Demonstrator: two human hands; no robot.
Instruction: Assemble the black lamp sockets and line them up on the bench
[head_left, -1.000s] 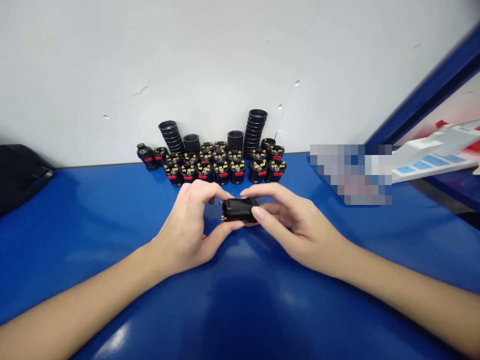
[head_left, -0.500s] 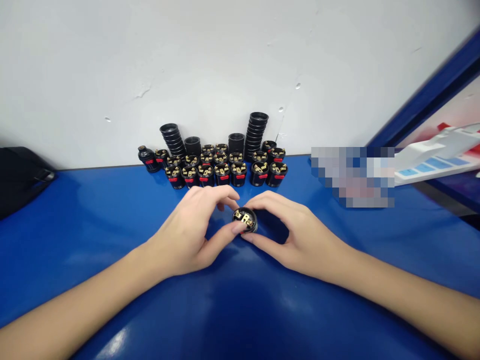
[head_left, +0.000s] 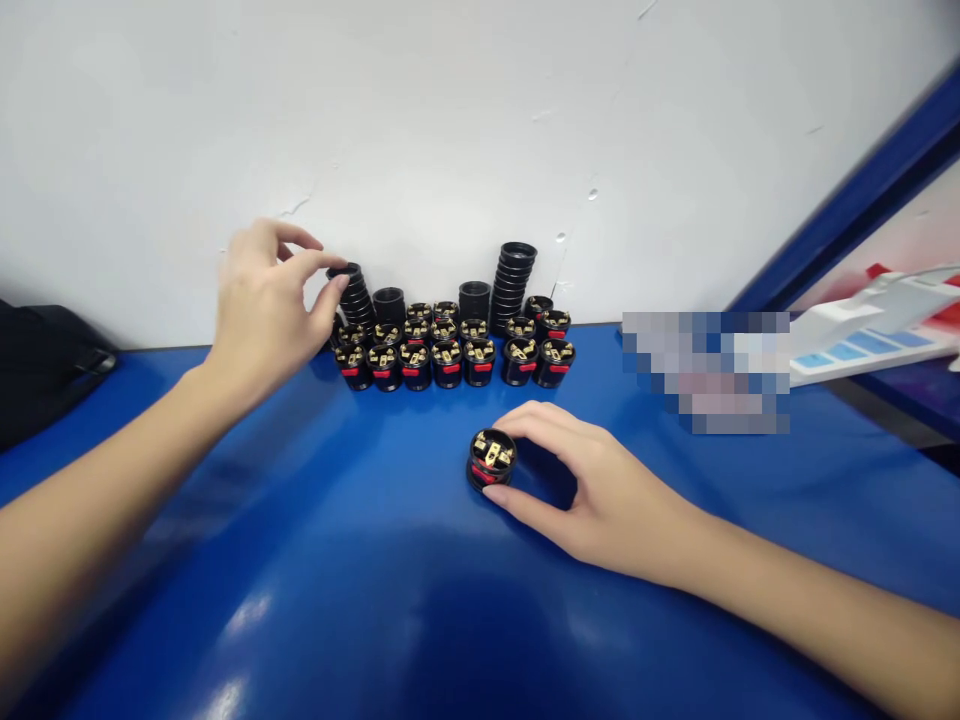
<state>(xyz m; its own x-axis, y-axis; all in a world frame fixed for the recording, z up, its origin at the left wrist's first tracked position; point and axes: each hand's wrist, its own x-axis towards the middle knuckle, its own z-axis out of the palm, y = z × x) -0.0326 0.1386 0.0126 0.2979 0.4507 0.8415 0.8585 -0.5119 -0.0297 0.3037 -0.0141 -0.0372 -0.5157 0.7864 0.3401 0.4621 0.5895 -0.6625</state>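
Observation:
A black socket part with brass contacts and a red tab stands upright on the blue table. My right hand holds it between thumb and forefinger. My left hand is raised at the back left, its thumb and fingers pinching the top black ring of a leaning stack of rings. Behind the held part stand rows of several like socket parts.
A taller ring stack and two single black cylinders stand against the white wall. A dark bag lies at the far left. A blurred patch and a white-and-blue object lie at the right.
My left hand has let go of the socket part and moved up and left to the leaning ring stack. The part, earlier on its side, now stands upright in my right hand.

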